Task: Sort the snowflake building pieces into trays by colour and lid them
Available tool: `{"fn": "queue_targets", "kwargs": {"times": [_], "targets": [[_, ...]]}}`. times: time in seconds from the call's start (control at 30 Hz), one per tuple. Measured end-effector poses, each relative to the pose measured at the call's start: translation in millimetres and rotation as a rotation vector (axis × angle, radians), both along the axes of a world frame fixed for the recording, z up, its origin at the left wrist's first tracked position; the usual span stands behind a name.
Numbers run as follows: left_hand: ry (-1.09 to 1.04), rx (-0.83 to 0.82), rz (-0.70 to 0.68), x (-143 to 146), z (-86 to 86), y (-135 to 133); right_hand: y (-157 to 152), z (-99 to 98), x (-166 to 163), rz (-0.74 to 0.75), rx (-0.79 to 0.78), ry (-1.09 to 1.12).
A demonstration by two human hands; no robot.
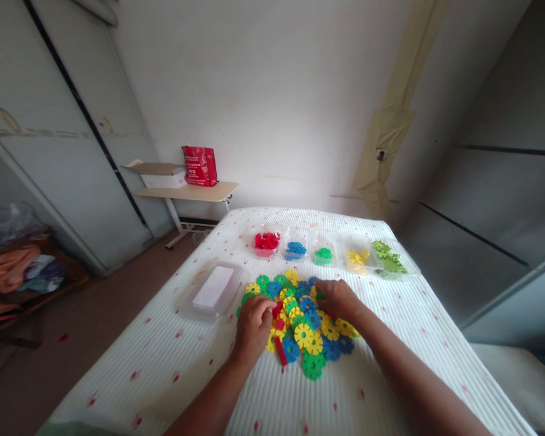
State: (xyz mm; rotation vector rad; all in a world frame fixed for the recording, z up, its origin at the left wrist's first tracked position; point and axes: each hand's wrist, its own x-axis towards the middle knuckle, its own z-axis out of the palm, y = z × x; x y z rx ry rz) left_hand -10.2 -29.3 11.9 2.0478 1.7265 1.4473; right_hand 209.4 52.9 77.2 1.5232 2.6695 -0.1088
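A heap of notched plastic discs (303, 335) in yellow, blue and green lies on the quilted cover, with several small red plastic pieces among them. My left hand (254, 324) is at the heap's left side, thumb and fingers pinched together on a red plastic piece (277, 310). Below it, a red strip (280, 351) rests at the heap's edge. My right hand (338, 298) reaches into the upper right of the heap. Its fingers are bent and closed down among the discs, and what they hold, if anything, is hidden.
Behind the heap stand clear tubs with red pieces (267, 241), blue discs (295, 250), green discs (323, 255), yellow discs (356, 258) and light-green pieces (390, 259). To the left, a clear tray (186, 306) holds a white block (214, 287). A side table (195, 192) bears a red bag (200, 166).
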Motion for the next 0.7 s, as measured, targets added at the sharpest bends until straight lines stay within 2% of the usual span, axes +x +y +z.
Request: {"fn": "queue_targets", "kwargs": {"times": [0.13,0.3,0.43,0.57,0.7], "targets": [[-0.001,-0.004,0.007,0.7,0.5,0.0,14.7,13.0,6.2,-0.074,-0.025,0.106],[0.003,-0.014,0.002,-0.3,-3.0,1.3,61.2,38.5,13.5,-0.204,0.11,0.295],[-0.008,-0.026,0.014,-0.3,-1.1,1.0,94.3,45.4,18.8,-0.34,0.247,0.454],[-0.01,-0.021,0.011,-0.1,0.8,0.0,91.6,39.6,25.7,-0.422,0.364,0.421],[-0.015,-0.013,-0.001,-0.4,-0.2,-0.2,64.4,26.7,39.6,-0.354,0.28,0.357]]}}
